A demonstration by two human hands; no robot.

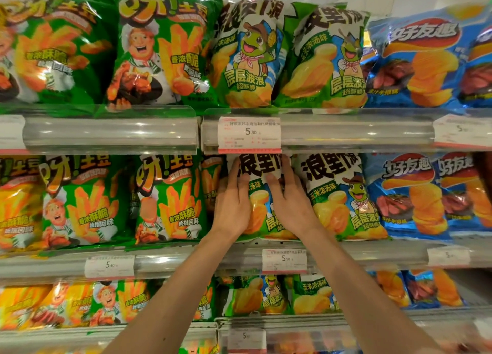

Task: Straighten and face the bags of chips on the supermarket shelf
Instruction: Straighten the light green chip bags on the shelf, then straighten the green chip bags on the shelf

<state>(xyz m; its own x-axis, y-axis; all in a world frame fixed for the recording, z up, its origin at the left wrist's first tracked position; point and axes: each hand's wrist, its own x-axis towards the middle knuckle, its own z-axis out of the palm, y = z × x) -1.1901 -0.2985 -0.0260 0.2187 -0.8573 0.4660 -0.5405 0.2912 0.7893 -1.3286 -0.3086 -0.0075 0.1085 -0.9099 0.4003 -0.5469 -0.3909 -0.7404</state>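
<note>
Middle shelf, corn bag beside its twin | left hand, right hand: fingers spread flat on its front, unclenched | advice: press evenly, square the bottom to the rail, label forward.

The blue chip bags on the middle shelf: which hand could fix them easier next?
Probably the right hand. It rests on the green bag nearer the blue chip bags; the left hand would have to cross over it.
</note>
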